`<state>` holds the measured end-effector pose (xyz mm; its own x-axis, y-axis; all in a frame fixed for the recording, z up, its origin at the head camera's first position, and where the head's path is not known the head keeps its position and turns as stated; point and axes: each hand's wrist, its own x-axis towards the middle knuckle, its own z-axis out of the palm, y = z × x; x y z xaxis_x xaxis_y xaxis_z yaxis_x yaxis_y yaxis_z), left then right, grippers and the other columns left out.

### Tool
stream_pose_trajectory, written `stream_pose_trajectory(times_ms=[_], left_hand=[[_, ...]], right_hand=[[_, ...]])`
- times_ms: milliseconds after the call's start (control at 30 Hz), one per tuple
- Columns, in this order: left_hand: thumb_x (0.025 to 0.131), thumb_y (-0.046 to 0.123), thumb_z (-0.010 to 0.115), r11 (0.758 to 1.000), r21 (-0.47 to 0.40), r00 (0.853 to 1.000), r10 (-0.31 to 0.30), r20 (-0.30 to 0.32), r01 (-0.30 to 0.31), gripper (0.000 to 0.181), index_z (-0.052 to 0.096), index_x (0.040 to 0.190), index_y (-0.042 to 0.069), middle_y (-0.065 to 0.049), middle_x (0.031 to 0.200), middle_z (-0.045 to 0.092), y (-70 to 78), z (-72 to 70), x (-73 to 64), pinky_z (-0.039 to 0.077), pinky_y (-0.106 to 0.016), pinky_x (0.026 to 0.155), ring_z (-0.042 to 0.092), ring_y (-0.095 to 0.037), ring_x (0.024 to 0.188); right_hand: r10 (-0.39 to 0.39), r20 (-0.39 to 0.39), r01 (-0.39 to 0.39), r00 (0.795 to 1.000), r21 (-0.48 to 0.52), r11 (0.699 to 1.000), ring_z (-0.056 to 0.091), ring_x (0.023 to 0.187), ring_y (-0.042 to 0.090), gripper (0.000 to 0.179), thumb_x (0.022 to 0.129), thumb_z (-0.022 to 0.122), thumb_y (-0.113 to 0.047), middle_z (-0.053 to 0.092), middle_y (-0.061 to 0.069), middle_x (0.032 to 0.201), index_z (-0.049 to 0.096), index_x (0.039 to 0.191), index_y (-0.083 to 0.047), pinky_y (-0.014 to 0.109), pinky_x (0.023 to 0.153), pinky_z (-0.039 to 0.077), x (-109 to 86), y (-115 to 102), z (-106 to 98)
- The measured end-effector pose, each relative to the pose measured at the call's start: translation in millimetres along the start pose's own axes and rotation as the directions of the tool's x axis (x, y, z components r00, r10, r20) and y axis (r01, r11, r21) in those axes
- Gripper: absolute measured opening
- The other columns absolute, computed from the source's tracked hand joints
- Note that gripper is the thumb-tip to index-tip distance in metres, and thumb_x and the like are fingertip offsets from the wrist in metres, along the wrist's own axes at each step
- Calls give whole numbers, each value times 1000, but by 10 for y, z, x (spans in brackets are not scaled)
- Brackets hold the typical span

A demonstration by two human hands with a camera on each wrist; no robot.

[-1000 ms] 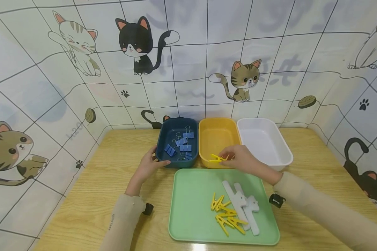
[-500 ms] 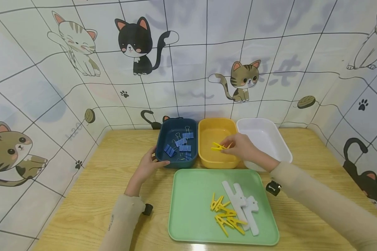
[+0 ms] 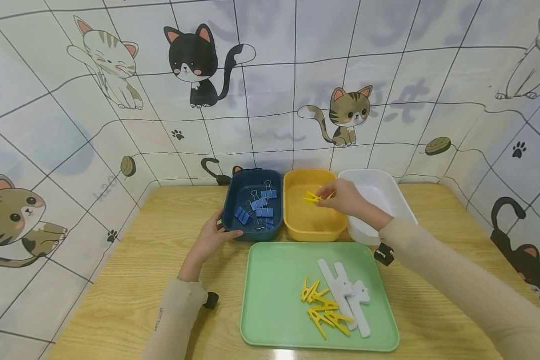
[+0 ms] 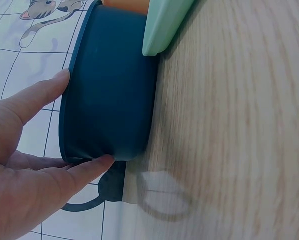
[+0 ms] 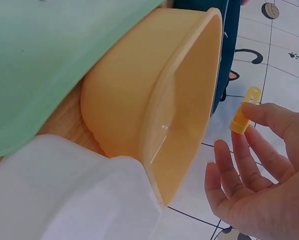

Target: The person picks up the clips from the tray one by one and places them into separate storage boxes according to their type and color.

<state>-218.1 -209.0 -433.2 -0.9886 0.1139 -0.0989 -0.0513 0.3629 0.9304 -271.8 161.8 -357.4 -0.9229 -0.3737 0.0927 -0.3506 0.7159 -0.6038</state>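
Observation:
Above the yellow bin (image 3: 315,225), my right hand (image 3: 345,198) pinches a yellow clothespin (image 5: 242,117) between thumb and fingertips. The right wrist view shows the clothespin higher than the rim, with the other fingers loosely bent. On the left, my left hand (image 3: 210,237) rests against a dark blue bin (image 4: 109,85) holding several blue binder clips (image 3: 264,212). Its thumb touches the bin's rim and its straight fingers lie along the outer wall. More yellow clothespins (image 3: 325,303) lie on the green tray (image 3: 270,295), beside two white strips with animal-shaped ends (image 3: 360,310).
A white bin (image 3: 378,195) stands to the right of the yellow one, so the three bins form a row along the wall. The green tray sits just in front of them on the wooden table (image 3: 130,290). A cat-patterned covering (image 3: 270,100) closes off the back and sides.
My right hand has moved away from me, from the yellow bin's near edge to over its middle and far part, carrying the clothespin. My left hand stays at the blue bin.

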Motion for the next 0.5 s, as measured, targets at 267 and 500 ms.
stream_pose_trajectory(times_ms=[267,500], left_hand=[[97,13,76,1000,-1,1000,8,2,-8,88,23,166,2,-24,169,29,-2,4,1,38,-59,121,32,-51,154],[97,12,76,1000,6,1000,24,6,-24,87,23,166,0,-27,168,30,4,3,-1,39,-60,120,32,-53,153]], right_hand=[[42,-2,-42,999,-13,999,71,98,40,30,93,80,-11,76,24,105,75,113,10,43,80,60,115,-7,-58],[43,-1,-43,999,-25,999,69,102,41,30,94,79,-11,76,25,107,74,114,10,48,86,58,202,10,-74]])
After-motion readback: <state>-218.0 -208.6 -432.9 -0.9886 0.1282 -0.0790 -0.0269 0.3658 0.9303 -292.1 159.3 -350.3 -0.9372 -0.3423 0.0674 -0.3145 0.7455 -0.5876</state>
